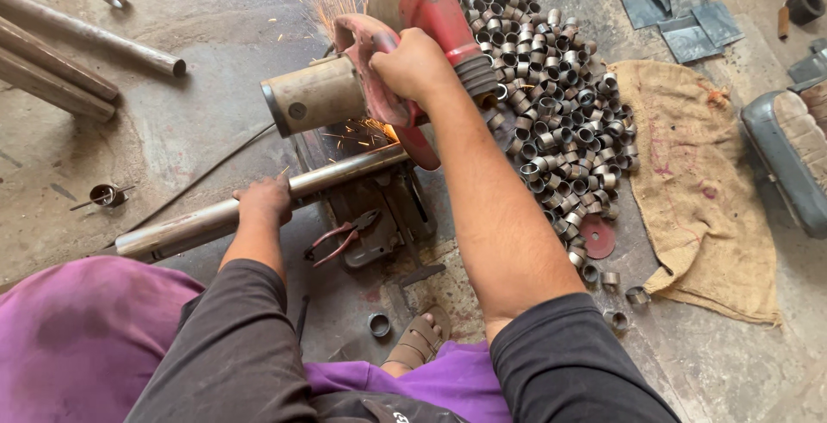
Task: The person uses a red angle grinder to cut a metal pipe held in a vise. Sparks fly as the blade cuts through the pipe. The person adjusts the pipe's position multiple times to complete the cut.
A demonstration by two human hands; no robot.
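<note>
A red chop saw (pixel 435 9) with a tan motor drum (pixel 314 96) is pulled down onto a long steel pipe (pixel 336 173). My right hand (pixel 413 65) grips the saw's red handle. Orange sparks (pixel 375 130) fly at the cut and spray toward the far side. My left hand (pixel 263 199) presses down on the pipe to the left of the blade, holding it on the saw base (pixel 388 216). Red-handled pliers (pixel 340 238) lie on the base just right of my left hand.
A large heap of several short cut pipe rings (pixel 556 104) lies right of the saw. A burlap sack (pixel 698 182), a red disc (pixel 597 235), metal sheets (pixel 676 5), long pipes (pixel 77 44) at left, and my sandalled foot (pixel 419 337) surround it.
</note>
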